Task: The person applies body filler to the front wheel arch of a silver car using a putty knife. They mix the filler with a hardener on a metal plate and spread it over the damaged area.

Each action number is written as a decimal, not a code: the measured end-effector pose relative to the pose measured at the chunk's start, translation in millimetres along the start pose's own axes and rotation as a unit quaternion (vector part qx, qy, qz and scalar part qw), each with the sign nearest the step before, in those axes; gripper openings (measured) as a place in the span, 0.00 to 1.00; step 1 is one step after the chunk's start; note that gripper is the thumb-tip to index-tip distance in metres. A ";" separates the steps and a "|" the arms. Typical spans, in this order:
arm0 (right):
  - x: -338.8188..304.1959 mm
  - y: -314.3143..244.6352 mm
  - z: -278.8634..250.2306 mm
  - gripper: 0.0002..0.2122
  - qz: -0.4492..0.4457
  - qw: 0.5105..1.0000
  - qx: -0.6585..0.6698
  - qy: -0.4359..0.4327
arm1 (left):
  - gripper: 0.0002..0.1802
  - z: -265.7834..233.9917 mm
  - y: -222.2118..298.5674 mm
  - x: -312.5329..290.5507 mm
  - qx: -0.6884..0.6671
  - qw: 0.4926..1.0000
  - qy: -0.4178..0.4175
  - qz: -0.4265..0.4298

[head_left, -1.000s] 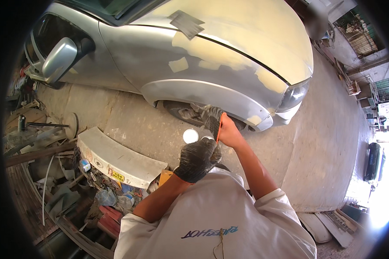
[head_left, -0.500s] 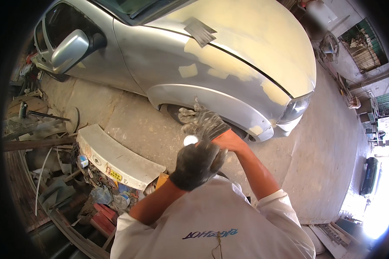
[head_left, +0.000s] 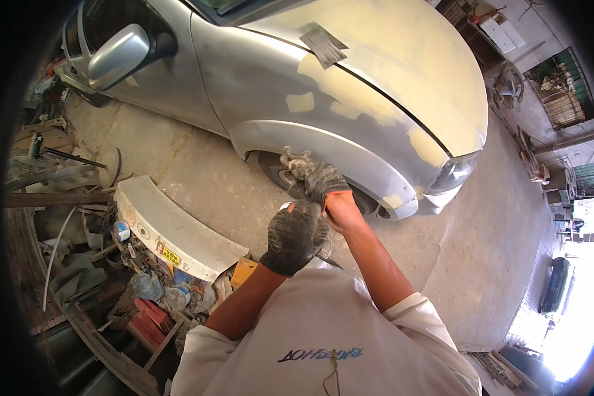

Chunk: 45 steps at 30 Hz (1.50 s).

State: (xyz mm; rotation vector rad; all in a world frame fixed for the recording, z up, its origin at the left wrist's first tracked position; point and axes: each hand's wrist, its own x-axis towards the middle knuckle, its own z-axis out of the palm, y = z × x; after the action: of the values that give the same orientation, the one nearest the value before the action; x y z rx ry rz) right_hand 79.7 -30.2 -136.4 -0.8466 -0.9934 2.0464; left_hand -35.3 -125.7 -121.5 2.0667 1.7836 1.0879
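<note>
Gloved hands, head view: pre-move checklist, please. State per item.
1. Right hand gloved: ok, with an orange cuff at the wrist.
2. Left hand gloved: ok, dark glove down to about the wrist.
3. Hands clear of each other: not ok, the left is up against the right near its wrist.
4. Left hand's grip on that cuff: cannot tell, its fingers are largely hidden.
5. Grey sheets in sight on the car: ok, lying across the seam between hood and fender.
</note>
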 end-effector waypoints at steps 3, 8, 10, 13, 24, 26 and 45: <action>14.8 -5.6 0.6 0.22 -0.055 0.987 -0.147 -0.013 | 0.13 -3.0 9.6 -3.4 -0.054 0.998 -0.002 0.041; 27.6 -2.9 -6.8 0.21 -0.176 0.851 -0.491 -0.065 | 0.10 -1.1 15.4 -0.2 -0.054 0.995 -0.010 0.080; 21.8 0.4 -8.5 0.22 -0.160 0.874 -0.456 -0.048 | 0.09 0.8 14.0 0.7 -0.056 0.995 -0.010 0.080; 16.8 -0.2 -7.1 0.25 -0.212 0.910 -0.334 -0.125 | 0.10 5.1 15.1 -2.8 -0.043 0.993 -0.083 0.067; 54.9 -7.3 -1.5 0.29 -0.007 0.983 0.183 0.027 | 0.11 -4.4 29.4 0.4 -0.032 0.986 -0.150 0.065; 64.6 -11.3 -3.4 0.28 -0.125 0.990 -0.014 0.069 | 0.11 -5.2 28.2 3.5 -0.023 0.985 -0.152 0.073; 48.8 2.8 18.5 0.24 -0.168 0.419 -0.877 -0.165 | 0.16 -9.0 6.7 42.1 0.201 0.962 -0.184 0.022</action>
State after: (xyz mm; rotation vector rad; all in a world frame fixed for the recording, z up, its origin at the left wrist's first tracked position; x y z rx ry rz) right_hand 37.9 0.7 -141.7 -0.8181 -3.1797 -0.0319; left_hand -35.9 -91.4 -94.6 2.3437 1.8804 0.3199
